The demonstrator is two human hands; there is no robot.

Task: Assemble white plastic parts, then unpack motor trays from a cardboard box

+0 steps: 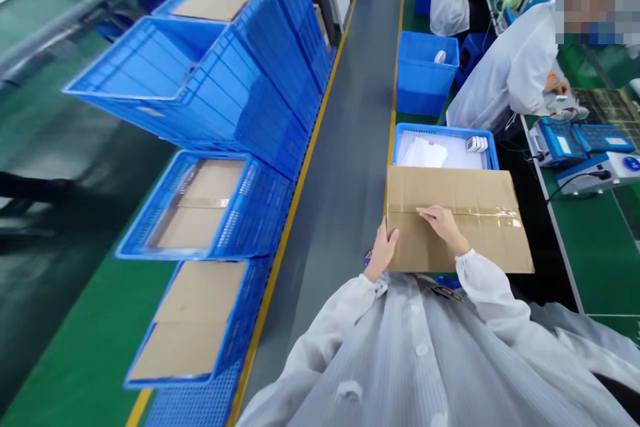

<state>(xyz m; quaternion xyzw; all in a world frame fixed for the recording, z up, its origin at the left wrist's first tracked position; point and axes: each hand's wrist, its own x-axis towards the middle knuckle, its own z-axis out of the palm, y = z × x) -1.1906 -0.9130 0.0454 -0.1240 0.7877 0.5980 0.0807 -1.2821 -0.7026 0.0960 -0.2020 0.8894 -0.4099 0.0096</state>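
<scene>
In front of my body a closed cardboard box [480,240] has clear tape [493,215] along its middle seam. My left hand [383,250] grips the box at its left edge, the thumb near the top and the fingers along the side. On the top face lies my right hand [443,223], its fingers stretched out and touching the taped seam near the left end. The box's underside and what supports it are hidden. Just beyond it, a blue tray [493,147] holds white sheets and a few small white pieces.
Blue crates [270,100] stand stacked on the left, some with cardboard inside. A grey aisle [345,113] with yellow lines runs between. To the right are a green workbench [590,240] with blue-white devices [605,170], a blue bin [425,73] and co-workers in white coats [520,67].
</scene>
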